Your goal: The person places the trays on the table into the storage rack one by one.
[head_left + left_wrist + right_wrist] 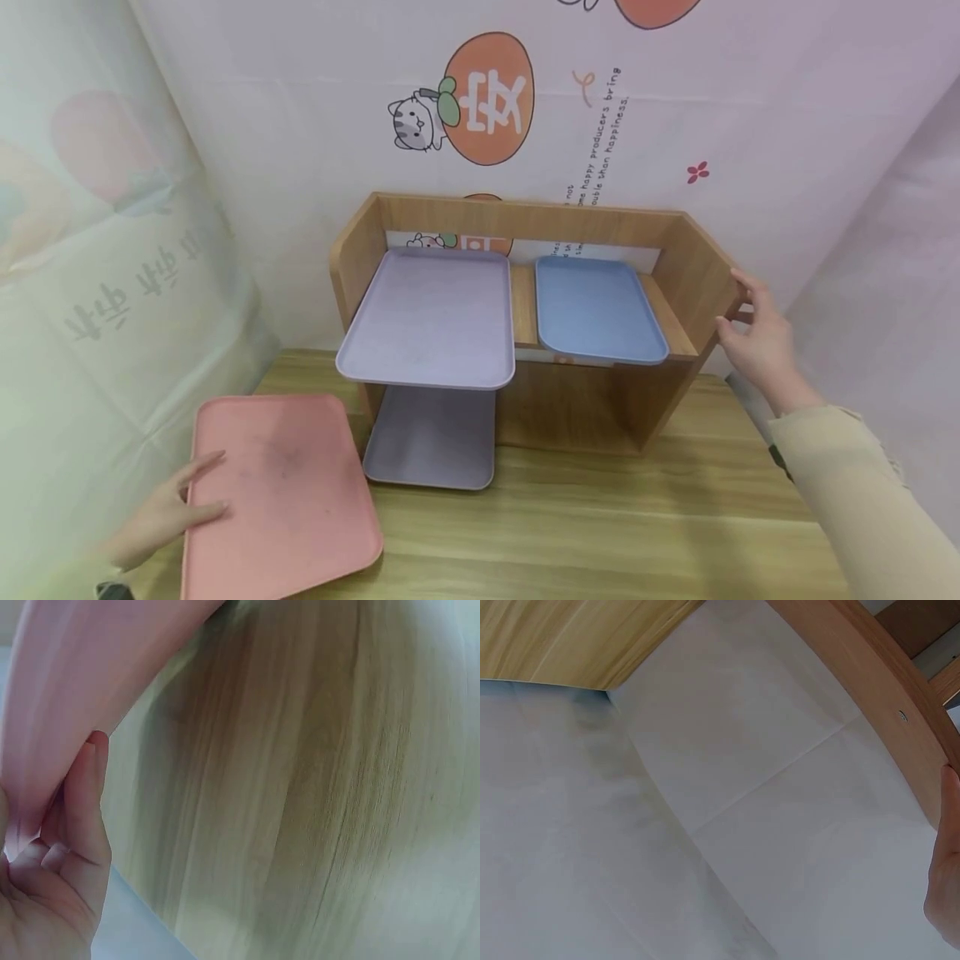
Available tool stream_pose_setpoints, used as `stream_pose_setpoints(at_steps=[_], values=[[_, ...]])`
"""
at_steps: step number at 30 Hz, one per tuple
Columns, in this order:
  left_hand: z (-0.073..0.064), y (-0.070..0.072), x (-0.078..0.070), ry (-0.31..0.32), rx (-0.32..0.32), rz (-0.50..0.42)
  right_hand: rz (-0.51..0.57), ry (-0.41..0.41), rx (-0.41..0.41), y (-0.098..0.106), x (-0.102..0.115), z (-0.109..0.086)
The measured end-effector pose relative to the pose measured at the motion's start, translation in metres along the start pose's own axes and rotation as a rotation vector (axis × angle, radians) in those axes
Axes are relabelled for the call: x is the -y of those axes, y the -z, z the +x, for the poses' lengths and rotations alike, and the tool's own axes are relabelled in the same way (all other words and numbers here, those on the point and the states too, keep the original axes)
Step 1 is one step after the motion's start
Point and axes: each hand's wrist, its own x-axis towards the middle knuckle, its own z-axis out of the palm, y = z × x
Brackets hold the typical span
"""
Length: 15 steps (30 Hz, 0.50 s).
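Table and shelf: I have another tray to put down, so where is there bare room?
Free: the table right of the pink tray, and the shelf's lower right bay. Crowded: the upper shelf, with lilac tray and blue tray.

Bare hands; the right arm wears a cream sleeve (862, 492).

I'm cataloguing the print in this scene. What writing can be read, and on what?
"happy producers bring" and "more than happiness." on the wall sheet, partly blurred.
White Chinese character on the orange fruit: not clear enough to read.
Mirrored characters on the left sheet: unreadable.
Trays, shelf: none.
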Motion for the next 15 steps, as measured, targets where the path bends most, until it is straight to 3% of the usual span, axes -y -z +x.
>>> stream_pose_setpoints(at_steps=[7, 12, 15], values=[[-0.008, 0.008, -0.004, 0.063, 0.027, -0.079, -0.012, -0.001, -0.001, 0.001, 0.001, 0.000], [-0.014, 0.006, -0.016, 0.084, 0.142, -0.264, -0.009, -0.004, 0.003, 0.001, 0.001, 0.000], [-0.018, 0.000, -0.022, 0.100, 0.179, -0.353, -0.012, -0.012, 0.013, 0.001, 0.000, 0.001]])
